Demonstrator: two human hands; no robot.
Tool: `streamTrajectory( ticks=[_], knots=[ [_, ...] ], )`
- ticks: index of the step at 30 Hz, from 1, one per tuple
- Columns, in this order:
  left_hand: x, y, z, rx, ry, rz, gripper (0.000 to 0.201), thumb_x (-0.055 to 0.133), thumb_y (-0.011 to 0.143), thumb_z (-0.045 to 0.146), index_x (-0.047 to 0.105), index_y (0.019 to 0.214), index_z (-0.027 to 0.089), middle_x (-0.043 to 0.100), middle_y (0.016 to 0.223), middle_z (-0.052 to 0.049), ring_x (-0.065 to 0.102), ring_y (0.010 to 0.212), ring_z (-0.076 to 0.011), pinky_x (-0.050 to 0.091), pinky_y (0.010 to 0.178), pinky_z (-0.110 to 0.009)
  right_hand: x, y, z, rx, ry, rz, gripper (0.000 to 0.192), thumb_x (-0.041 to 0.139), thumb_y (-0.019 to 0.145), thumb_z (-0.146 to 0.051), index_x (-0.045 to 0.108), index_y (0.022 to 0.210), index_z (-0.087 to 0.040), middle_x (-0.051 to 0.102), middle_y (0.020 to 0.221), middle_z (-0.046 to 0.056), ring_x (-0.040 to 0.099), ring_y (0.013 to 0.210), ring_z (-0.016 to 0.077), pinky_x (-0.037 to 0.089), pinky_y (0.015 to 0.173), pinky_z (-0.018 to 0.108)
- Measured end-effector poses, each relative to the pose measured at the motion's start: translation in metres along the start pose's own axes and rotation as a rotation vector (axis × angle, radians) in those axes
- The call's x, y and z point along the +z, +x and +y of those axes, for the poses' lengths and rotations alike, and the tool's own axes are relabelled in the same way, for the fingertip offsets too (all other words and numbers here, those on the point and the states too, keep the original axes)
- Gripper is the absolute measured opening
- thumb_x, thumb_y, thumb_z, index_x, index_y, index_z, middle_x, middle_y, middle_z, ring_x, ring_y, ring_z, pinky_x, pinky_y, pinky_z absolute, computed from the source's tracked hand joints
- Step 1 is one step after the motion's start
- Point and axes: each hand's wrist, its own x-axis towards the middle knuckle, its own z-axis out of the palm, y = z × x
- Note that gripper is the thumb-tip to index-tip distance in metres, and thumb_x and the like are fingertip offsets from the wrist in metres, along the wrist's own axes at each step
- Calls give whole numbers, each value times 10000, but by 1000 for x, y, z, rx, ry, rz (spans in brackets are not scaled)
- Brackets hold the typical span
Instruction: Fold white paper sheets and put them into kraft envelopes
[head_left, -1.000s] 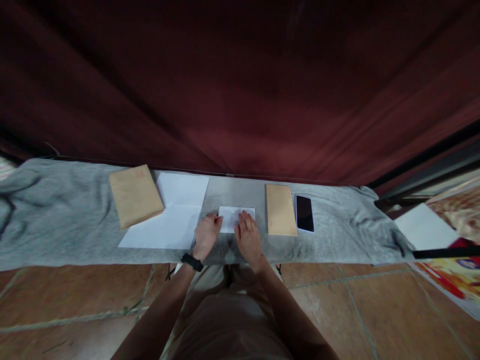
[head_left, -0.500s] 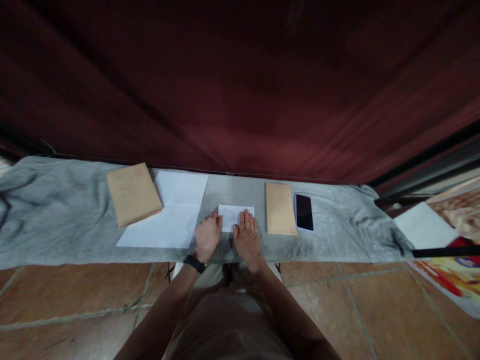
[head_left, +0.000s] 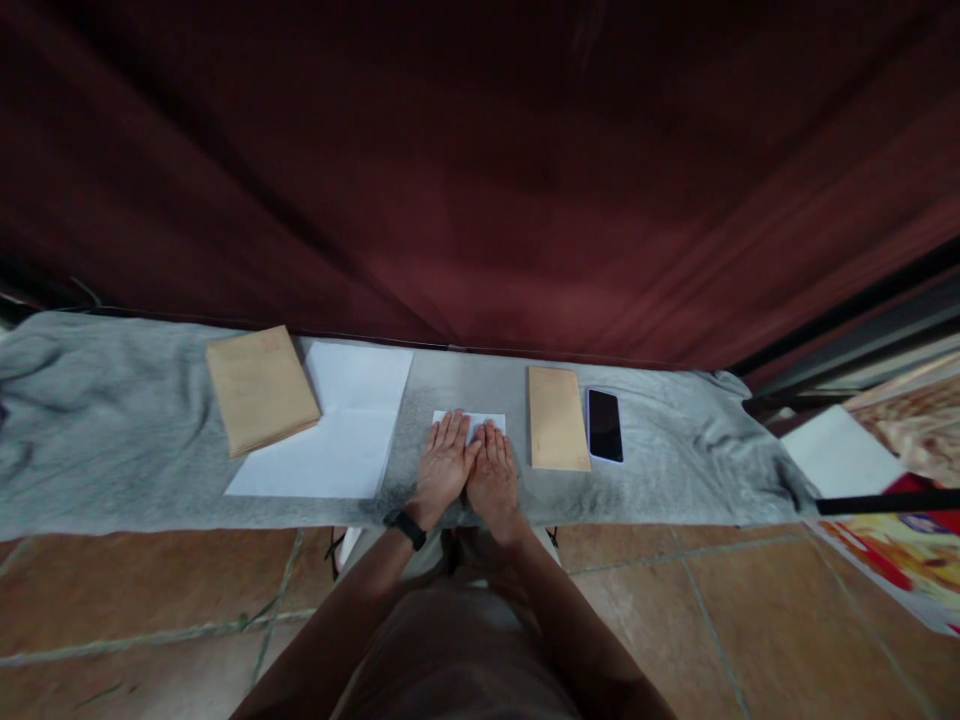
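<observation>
A small folded sheet of white paper [head_left: 475,428] lies on the grey cloth in front of me, mostly covered by my hands. My left hand [head_left: 444,462], with a black band on its wrist, rests flat on the paper's left half, fingers stretched out. Beside it my right hand [head_left: 493,475] lies flat on the right half. The thumbs meet or overlap between them. To the right is a single brown envelope [head_left: 559,418]. On the left, larger white sheets [head_left: 337,430] lie partly under a stack of brown envelopes [head_left: 262,390].
A phone [head_left: 604,425] with a dark screen lies right of the single envelope. Grey cloth [head_left: 690,450] covers the narrow table. A dark red curtain [head_left: 480,200] hangs behind it. At far right are a dark metal bar [head_left: 889,502] and a colourful printed sheet [head_left: 915,560].
My left hand has moved right from the paper's left edge and flattened onto it, beside my right hand. The right hand has stayed on the paper.
</observation>
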Motion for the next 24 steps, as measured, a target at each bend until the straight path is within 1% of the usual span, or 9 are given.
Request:
streamTrajectory(
  ticks=[3,6,9,11,15,20,24],
  knots=[
    [5,-3,-5,4,18,16,584,274,1063,349,394,1582,109,377,1657,-130,240,1583,-241,188,1299,-468,-3,6,4,18,44,5,498,377,1047,-149,471,1523,-38,438,1602,211,363,1529,249,330,1240,456],
    [6,-6,-8,25,51,20,579,267,1051,274,369,1592,94,348,1670,-134,208,1591,-239,184,1301,-469,-6,19,7,18,149,10,470,357,1063,-189,525,1479,-47,518,1550,199,439,1480,238,351,1225,457],
    [7,-7,-10,56,73,5,599,299,1014,194,345,1599,76,310,1684,-148,167,1598,-246,185,1302,-479,-7,31,4,-37,212,5,484,303,1085,-233,533,1483,-81,514,1563,160,436,1483,207,346,1235,420],
    [8,-8,-10,67,78,-2,620,314,992,160,331,1608,88,296,1689,-145,155,1600,-243,192,1302,-485,-6,34,1,-74,202,-15,491,309,1094,-275,519,1501,-96,498,1579,143,415,1497,194,325,1250,396],
    [8,-8,-10,21,70,1,628,293,996,159,304,1623,117,303,1688,-135,172,1597,-235,206,1297,-492,-1,29,1,-54,115,-21,503,352,1099,-329,481,1533,-110,449,1611,147,382,1518,222,284,1264,431],
    [7,-9,-11,-49,63,41,601,279,1036,248,322,1607,65,303,1682,-160,206,1590,-258,195,1298,-480,4,21,11,-45,36,28,545,414,1087,-351,444,1547,-60,391,1633,197,340,1537,287,281,1252,482],
    [5,-12,-16,-107,49,68,613,305,1043,302,333,1595,38,314,1673,-181,229,1585,-266,193,1297,-475,8,19,14,21,7,83,605,420,1082,-388,396,1566,-25,369,1633,241,347,1528,325,305,1229,504]
  ],
)
